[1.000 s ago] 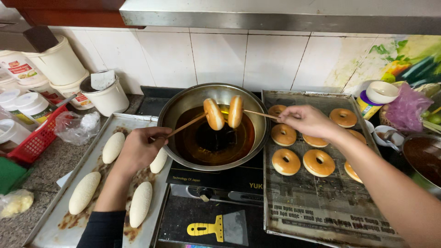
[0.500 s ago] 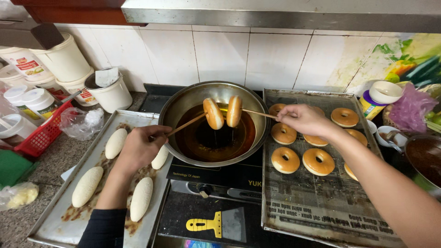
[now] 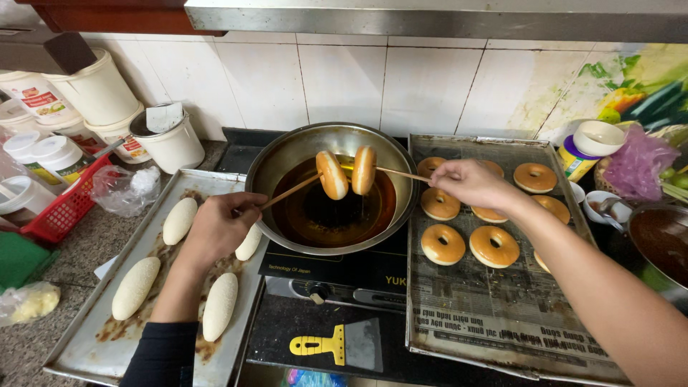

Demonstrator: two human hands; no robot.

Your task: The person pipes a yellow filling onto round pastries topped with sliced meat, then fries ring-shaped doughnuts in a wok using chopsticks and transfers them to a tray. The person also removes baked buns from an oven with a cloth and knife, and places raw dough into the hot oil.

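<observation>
Left hand, grip closed on a wooden stick; right hand, grip closed on a second stick. The two sticks meet above the metal frying pan of dark oil, carrying two golden doughnuts upright, touching, clear of the oil. Right of the pan, a paper-lined tray holds fried ring doughnuts. Left tray holds pale elongated dough pieces. A yellow-handled scraper lies in front of the stove.
</observation>
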